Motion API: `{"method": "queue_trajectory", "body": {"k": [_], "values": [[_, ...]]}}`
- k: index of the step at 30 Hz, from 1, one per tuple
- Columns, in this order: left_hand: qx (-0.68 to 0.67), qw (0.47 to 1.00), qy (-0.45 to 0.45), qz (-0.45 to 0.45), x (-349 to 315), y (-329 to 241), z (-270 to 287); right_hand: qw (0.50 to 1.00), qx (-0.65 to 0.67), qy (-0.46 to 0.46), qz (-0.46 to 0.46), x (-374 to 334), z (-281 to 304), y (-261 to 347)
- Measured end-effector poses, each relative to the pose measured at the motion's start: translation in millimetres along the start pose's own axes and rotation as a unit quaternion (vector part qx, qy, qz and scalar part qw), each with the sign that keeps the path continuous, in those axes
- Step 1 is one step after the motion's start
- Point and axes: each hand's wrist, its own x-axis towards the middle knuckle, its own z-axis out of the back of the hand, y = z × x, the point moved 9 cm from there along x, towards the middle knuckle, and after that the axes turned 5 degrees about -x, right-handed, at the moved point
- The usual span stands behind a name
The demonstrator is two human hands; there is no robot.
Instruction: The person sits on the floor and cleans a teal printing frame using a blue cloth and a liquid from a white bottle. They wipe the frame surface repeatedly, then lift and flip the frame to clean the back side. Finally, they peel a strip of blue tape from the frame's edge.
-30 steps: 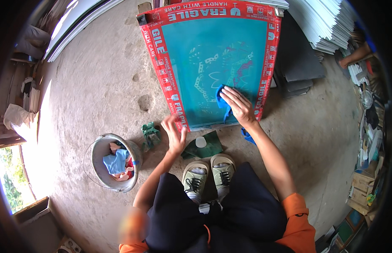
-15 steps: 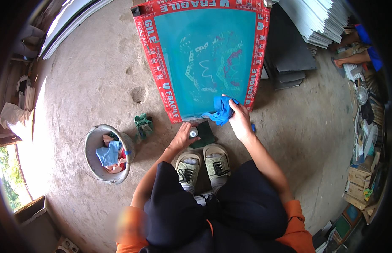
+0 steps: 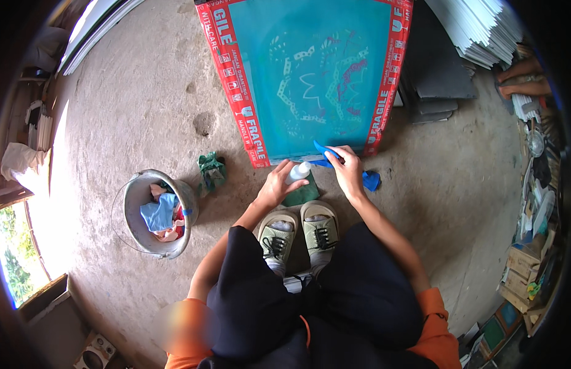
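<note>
My left hand [image 3: 274, 186] is wrapped round a small white bottle [image 3: 297, 174], whose capped end tilts up and to the right. In my right hand [image 3: 349, 174], a blue cloth [image 3: 323, 151] is pinched, most of it hidden by the fingers. The bottle's tip is close to the cloth; whether they touch I cannot tell. Both hands are at the near edge of a teal screen-printing frame [image 3: 301, 61], bordered with red printed tape. Pale and reddish outline marks show on its mesh. Beneath the bottle lies a dark green piece [image 3: 305, 193].
A grey bucket [image 3: 134, 227] of rags stands at left, beside a crumpled green cloth [image 3: 211, 171]. Another blue scrap [image 3: 371, 180] lies right of my right hand. Dark flat sheets [image 3: 442, 80] and a white stack [image 3: 479, 31] are at far right, near another person's legs [image 3: 522, 79].
My left hand has lifted and tipped the bottle, bringing it towards the cloth. My right hand has gathered the cloth closer, so less hangs out. The view has shifted slightly.
</note>
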Motion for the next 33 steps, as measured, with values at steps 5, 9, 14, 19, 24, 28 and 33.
{"method": "queue_trajectory", "body": {"k": [5, 9, 14, 19, 24, 28, 33], "values": [[0.091, 0.996, -0.010, -0.010, 12.1, -28.2, 0.1, 1.000, 0.010, 0.025, -0.011, -5.6, -2.7, 10.5], [0.167, 0.986, -0.016, -0.012, 15.1, -34.5, 3.7, 0.996, 0.048, 0.055, -0.052, -15.7, -15.6, 2.7], [0.276, 0.960, 0.039, -0.006, 18.8, -39.0, 0.2, 0.995, 0.060, 0.052, -0.059, -31.5, -31.9, -10.8], [0.374, 0.924, 0.059, -0.047, 21.7, -49.9, -12.7, 0.967, 0.143, 0.086, -0.194, -42.0, -49.7, -42.9], [0.357, 0.930, 0.086, -0.022, 28.1, -44.4, -21.0, 0.963, 0.167, 0.066, -0.201, -42.7, -44.5, -45.1], [0.234, 0.968, 0.085, 0.034, 27.8, -31.7, -14.8, 0.958, 0.215, 0.031, -0.186, -40.9, -32.4, -51.0], [0.010, 0.999, 0.030, -0.031, 10.0, 12.4, -4.6, 0.957, 0.202, 0.066, -0.199, -36.2, -30.0, -58.4]]}}
